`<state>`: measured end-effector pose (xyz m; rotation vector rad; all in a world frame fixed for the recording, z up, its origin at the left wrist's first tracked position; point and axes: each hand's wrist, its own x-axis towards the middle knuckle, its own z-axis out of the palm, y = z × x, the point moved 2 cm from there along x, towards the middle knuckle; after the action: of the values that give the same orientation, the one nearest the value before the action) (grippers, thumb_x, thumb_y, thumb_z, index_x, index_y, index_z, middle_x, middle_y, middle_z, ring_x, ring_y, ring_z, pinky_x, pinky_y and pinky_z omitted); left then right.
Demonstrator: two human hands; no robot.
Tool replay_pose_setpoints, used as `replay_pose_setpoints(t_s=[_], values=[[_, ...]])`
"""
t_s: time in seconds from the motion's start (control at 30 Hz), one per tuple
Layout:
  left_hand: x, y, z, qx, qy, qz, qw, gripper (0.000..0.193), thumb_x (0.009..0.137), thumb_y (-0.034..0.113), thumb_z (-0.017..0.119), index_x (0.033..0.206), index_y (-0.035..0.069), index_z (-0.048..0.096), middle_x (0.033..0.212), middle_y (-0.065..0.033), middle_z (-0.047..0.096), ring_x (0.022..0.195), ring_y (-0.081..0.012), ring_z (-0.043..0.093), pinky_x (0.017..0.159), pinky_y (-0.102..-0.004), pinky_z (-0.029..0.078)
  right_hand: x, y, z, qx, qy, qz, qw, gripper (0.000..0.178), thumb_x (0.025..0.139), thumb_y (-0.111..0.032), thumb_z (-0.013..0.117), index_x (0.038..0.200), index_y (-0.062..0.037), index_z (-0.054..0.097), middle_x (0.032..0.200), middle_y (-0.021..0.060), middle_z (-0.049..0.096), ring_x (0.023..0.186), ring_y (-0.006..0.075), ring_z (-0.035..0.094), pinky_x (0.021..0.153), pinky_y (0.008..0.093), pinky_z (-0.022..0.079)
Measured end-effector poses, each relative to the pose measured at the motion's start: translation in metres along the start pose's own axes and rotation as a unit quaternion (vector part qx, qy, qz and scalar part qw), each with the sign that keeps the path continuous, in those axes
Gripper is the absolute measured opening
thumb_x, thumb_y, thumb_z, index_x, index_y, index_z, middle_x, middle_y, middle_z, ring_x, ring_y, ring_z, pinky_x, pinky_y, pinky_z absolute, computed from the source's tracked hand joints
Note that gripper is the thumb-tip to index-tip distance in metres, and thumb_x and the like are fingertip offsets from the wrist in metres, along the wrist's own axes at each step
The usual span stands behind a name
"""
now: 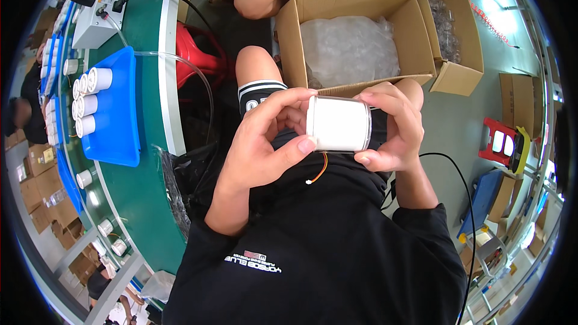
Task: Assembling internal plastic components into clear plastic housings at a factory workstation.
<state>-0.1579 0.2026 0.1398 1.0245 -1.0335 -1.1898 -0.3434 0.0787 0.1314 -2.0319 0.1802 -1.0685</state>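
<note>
I see the left hand (265,138) and right hand (394,126) clamped on the white cylinder (340,123), toward two o'clock; I'd grip its ends evenly, keeping the wire (324,165), at seven o'clock, unpinched.

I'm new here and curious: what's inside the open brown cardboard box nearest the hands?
Crumpled, translucent plastic material shows inside the box; whatever lies beneath is covered.
</note>
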Motion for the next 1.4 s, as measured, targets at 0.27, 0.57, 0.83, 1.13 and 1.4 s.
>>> replay_pose_setpoints(t_s=[0.27, 0.57, 0.83, 1.13, 1.4], values=[[-0.001, -0.003, 0.001, -0.016, 0.039, -0.073, 0.996, 0.048, 0.084, 0.002, 0.067, 0.127, -0.004, 0.047, 0.106, -0.0099, 0.06, 0.087, -0.0125, 0.061, 0.078, -0.0257, 0.051, -0.003, 0.005, 0.001, -0.009, -0.015, 0.046, 0.999, 0.066, 0.067, -0.036, 0.082, 0.114, 0.0039, 0.058, 0.094, 0.0135, 0.064, 0.076, 0.0219, 0.062, 0.06, 0.0276, 0.047], [0.008, 0.003, -0.003, 0.22, 0.028, 0.153, 0.963, 0.063, 0.06, 0.002, 0.077, 0.119, 0.002, 0.057, 0.114, -0.0131, 0.056, 0.099, -0.0236, 0.061, 0.086, -0.0335, 0.049, -0.014, 0.013, 0.004, 0.176, -0.042, 0.202, 0.962, 0.071, 0.066, -0.032, 0.082, 0.12, 0.0049, 0.054, 0.098, 0.011, 0.063, 0.083, 0.0201, 0.062, 0.07, 0.0278, 0.049], [0.01, 0.002, -0.002, 0.216, 0.051, 0.092, 0.971, 0.069, 0.061, 0.009, 0.084, 0.124, 0.002, 0.055, 0.115, -0.0132, 0.054, 0.101, -0.0235, 0.059, 0.083, -0.0331, 0.05, -0.007, 0.009, 0.0, 0.076, 0.009, 0.089, 0.993, 0.065, 0.064, -0.019, 0.083, 0.118, 0.0023, 0.056, 0.106, 0.0148, 0.063, 0.088, 0.0245, 0.063, 0.072, 0.0303, 0.05], [0.006, -0.015, 0.002, 0.028, 0.023, 0.048, 0.998, 0.066, 0.075, 0.0, 0.075, 0.133, -0.003, 0.043, 0.121, -0.0126, 0.053, 0.1, -0.0185, 0.061, 0.084, -0.0298, 0.051, -0.002, 0.01, 0.001, -0.044, -0.001, -0.074, 0.996, 0.066, 0.059, -0.001, 0.081, 0.12, -0.0017, 0.057, 0.119, 0.0193, 0.059, 0.095, 0.031, 0.062, 0.079, 0.0373, 0.051], [0.01, -0.012, -0.003, 0.071, 0.018, 0.098, 0.992, 0.067, 0.072, 0.003, 0.077, 0.131, -0.003, 0.046, 0.122, -0.0136, 0.051, 0.1, -0.0187, 0.06, 0.084, -0.0302, 0.051, -0.004, 0.008, -0.005, 0.051, -0.057, 0.126, 0.989, 0.074, 0.071, -0.037, 0.075, 0.123, 0.0098, 0.051, 0.112, 0.0217, 0.059, 0.097, 0.0291, 0.061, 0.084, 0.0344, 0.049]])
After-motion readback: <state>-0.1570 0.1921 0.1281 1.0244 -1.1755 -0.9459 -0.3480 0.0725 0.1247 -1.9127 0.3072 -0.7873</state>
